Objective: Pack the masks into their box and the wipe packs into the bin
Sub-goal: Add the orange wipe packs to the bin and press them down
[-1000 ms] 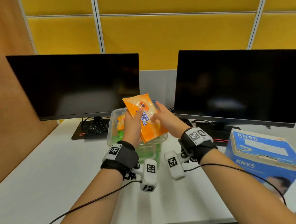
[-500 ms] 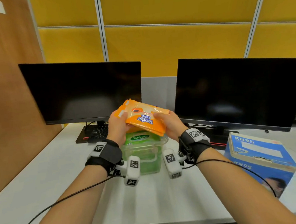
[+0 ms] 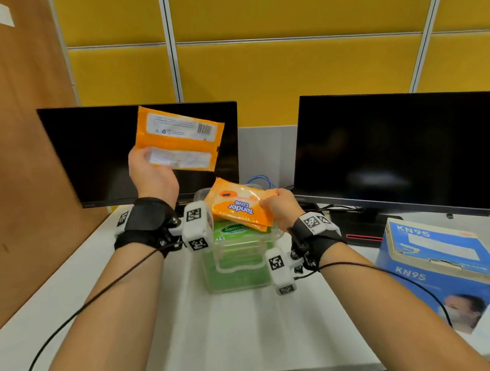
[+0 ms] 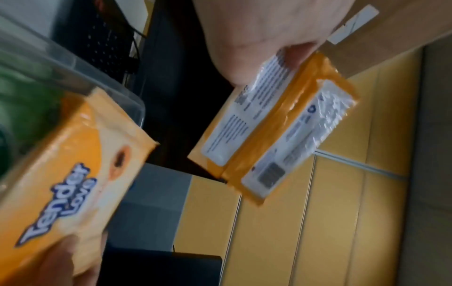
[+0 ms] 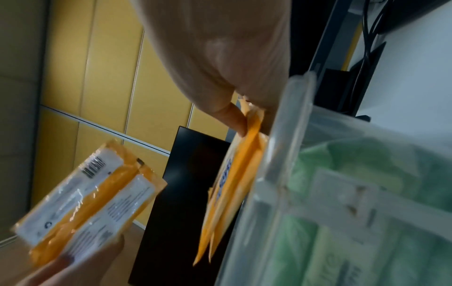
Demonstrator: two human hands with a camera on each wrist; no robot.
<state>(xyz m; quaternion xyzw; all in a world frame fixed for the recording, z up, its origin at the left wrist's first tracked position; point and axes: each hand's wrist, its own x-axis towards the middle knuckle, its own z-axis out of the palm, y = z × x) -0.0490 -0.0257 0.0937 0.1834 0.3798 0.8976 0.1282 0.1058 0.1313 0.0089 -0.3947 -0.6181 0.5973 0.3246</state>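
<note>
Two orange packs may slip: the left hand (image 3: 151, 174) grips one pack (image 3: 179, 139) at ten o'clock above the bin (image 3: 242, 260), while the right hand (image 3: 279, 209) merely pinches the edge of the other pack (image 3: 238, 205) over the already full bin.

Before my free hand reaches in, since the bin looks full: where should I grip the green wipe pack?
Grip the green wipe pack by its near top edge, from above: the clear bin walls its sides, and the Tender Love packs cover its far part.

Left hand (image 3: 151, 174) raised with an orange pack (image 3: 179, 140); right hand (image 3: 279, 209) on another orange pack (image 3: 239, 207) above the bin (image 3: 242, 260)
</note>
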